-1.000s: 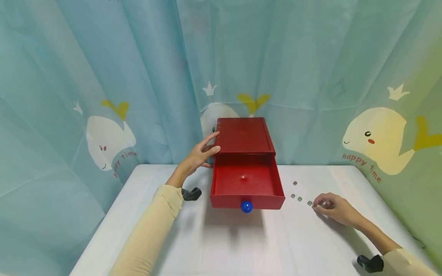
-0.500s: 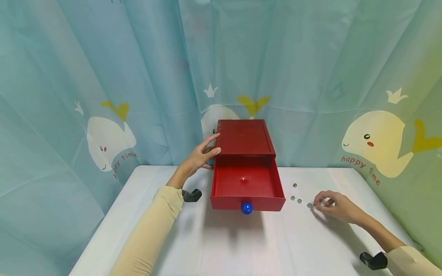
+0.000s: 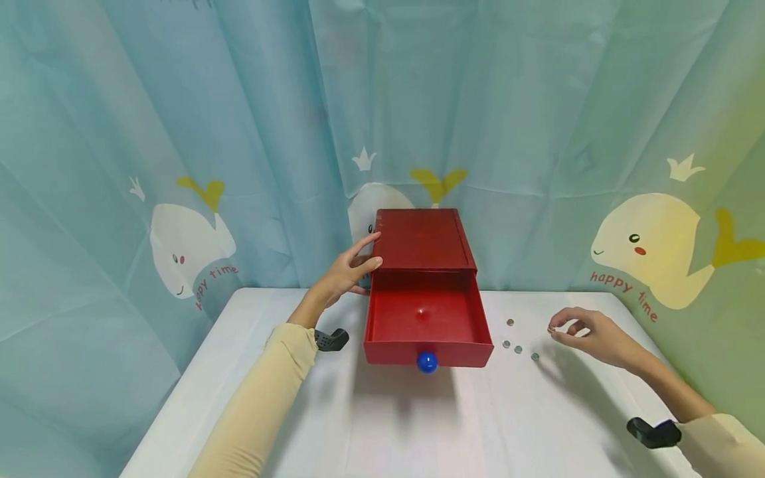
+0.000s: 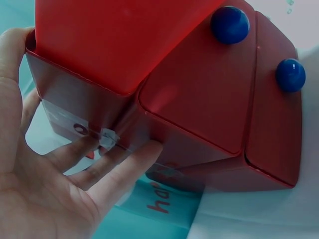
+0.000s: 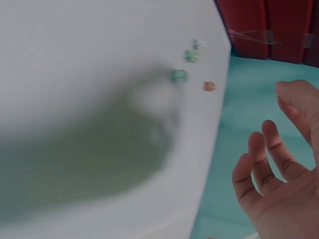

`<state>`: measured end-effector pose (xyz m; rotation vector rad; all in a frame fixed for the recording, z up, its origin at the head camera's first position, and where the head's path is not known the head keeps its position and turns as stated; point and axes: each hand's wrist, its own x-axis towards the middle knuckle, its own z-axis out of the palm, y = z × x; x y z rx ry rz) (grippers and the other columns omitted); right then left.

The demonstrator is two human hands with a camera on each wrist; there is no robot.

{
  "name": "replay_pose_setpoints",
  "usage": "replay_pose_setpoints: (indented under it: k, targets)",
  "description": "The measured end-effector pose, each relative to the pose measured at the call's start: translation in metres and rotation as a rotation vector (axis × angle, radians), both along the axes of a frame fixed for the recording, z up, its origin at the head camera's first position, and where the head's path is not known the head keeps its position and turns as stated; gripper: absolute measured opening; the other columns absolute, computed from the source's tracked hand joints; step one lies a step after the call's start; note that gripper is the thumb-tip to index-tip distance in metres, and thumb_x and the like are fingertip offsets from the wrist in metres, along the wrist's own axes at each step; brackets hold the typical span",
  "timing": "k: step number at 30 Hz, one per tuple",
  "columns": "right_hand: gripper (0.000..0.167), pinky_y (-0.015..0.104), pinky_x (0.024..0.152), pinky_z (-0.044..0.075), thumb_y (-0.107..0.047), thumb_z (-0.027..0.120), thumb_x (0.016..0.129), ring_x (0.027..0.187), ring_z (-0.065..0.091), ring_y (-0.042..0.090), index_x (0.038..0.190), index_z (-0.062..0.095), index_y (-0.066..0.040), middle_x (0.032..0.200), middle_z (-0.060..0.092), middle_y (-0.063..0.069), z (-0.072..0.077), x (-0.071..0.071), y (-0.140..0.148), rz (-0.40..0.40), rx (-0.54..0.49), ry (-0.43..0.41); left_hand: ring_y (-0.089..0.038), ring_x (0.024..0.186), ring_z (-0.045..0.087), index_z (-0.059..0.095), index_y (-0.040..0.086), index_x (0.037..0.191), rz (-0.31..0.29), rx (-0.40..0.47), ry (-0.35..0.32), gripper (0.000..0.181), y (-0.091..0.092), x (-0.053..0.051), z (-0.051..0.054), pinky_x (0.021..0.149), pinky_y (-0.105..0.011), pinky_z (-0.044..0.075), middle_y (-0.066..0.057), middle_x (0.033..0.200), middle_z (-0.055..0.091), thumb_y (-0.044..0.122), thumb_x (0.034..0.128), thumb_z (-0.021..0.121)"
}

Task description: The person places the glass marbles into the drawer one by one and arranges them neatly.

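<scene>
A red cabinet [image 3: 422, 240] stands with its top drawer [image 3: 424, 312] pulled out; that drawer holds nothing. My left hand [image 3: 340, 275] rests on the cabinet's left side, fingers spread. In the left wrist view its fingers [image 4: 130, 169] touch the cabinet wall [image 4: 194, 137]. My right hand [image 3: 597, 338] is raised over the table at the right, thumb and forefinger pinching a tiny bead [image 3: 551, 329], mostly hidden. Several glassy beads [image 3: 518, 350] lie between cabinet and right hand; the right wrist view shows green ones [image 5: 179, 75] and an orange one [image 5: 209, 86].
Two shut lower drawers with blue knobs [image 4: 290, 75] show in the left wrist view. The white table [image 3: 287, 398] backs onto a blue-green curtain [image 3: 514, 133] printed with whales. A blue knob [image 3: 427, 362] sticks out from the open drawer's front.
My right hand has lifted off the table and moved slightly right and back, carrying a tiny bead from beside the others. My left hand has stayed against the cabinet.
</scene>
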<state>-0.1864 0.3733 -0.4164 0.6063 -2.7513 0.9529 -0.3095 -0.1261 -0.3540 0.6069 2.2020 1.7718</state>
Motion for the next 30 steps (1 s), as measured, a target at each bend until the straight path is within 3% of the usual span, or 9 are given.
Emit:
replay_pose_setpoints:
  k: [10,16,30]
  targets:
    - [0.013,0.024,0.063,0.051,-0.012,0.077,0.092,0.079,0.066,0.005,0.101,0.073,-0.022,0.100,0.071,-0.006,0.038,-0.004,-0.005,-0.050,-0.015,0.056,-0.035,0.141,0.044,0.038,0.041,0.157,0.006,0.006,-0.006,0.064,-0.002,0.000,0.001,0.086,-0.053,0.060,-0.014,0.159,0.039,0.036,0.0988,0.064]
    - [0.012,0.020,0.070,0.052,-0.014,0.076,0.094,0.082,0.065,0.009,0.104,0.073,-0.022,0.100,0.071,-0.001,0.058,-0.007,-0.008,-0.035,-0.015,0.043,-0.038,0.140,0.045,0.038,0.039,0.158,-0.006,0.006,-0.010,0.065,-0.003,0.000,0.002,0.086,-0.054,0.059,-0.017,0.159,0.038,0.036,0.0984,0.065]
    - [0.013,0.021,0.067,0.050,-0.011,0.076,0.093,0.084,0.066,0.008,0.104,0.073,-0.018,0.103,0.071,-0.006,0.108,-0.019,-0.018,0.016,-0.005,0.044,-0.036,0.142,0.044,0.039,0.040,0.157,-0.004,0.018,-0.021,0.065,-0.001,0.000,0.004,0.089,-0.058,0.057,-0.016,0.160,0.038,0.037,0.0982,0.067]
